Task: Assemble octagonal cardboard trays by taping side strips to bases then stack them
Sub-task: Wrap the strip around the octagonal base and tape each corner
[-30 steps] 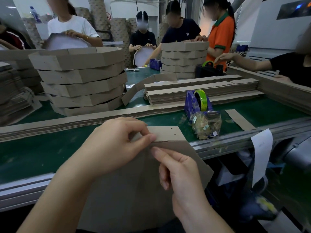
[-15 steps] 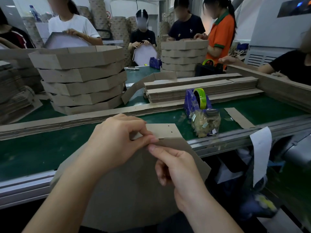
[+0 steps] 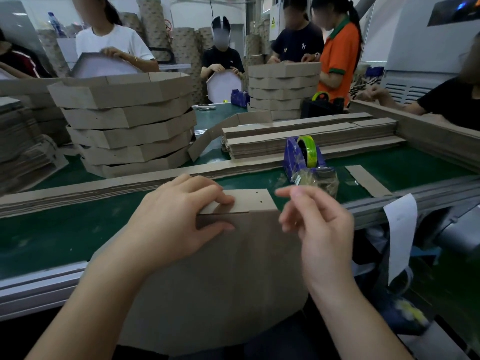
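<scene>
The green table crosses mid-frame, with a stack of trays upper left. The base fills the lower centre, leaning off the table's near edge. At its top edge the left hand pinches the strip, fingers on the strip, thumb on the base. The right hand hovers just right of the strip, fingers loose, holding nothing visible. The tape dispenser stands behind it.

Left of the tape dispenser the green belt lies bare between the long strip pile and the near rail, where the held base rises. Behind the dispenser, bundled strips block the way, with a stack of trays further left.
</scene>
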